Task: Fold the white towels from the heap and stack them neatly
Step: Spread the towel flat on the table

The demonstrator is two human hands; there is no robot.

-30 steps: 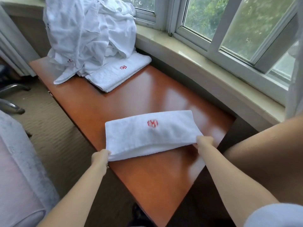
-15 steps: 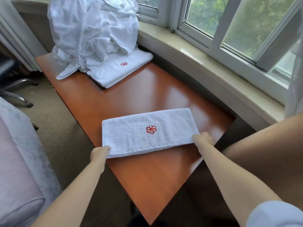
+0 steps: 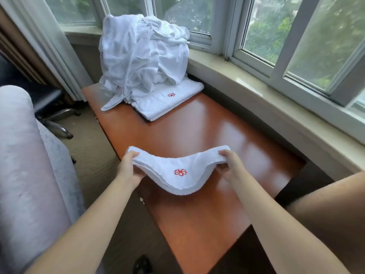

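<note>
Both hands are gripping a folded towel (image 3: 178, 173) by its short ends, left hand (image 3: 129, 171) and right hand (image 3: 231, 167) curled around it, its middle sagging over the bench (image 3: 197, 133). The heap (image 3: 142, 58) is sitting at the bench's far end, overlapping another folded towel (image 3: 167, 99).

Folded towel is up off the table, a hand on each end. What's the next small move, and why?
Probably carry the folded towel forward and lay it on the folded one beside the heap. The left hand and right hand grip its ends, its middle sags, and the far towel seems to start the stack.
</note>
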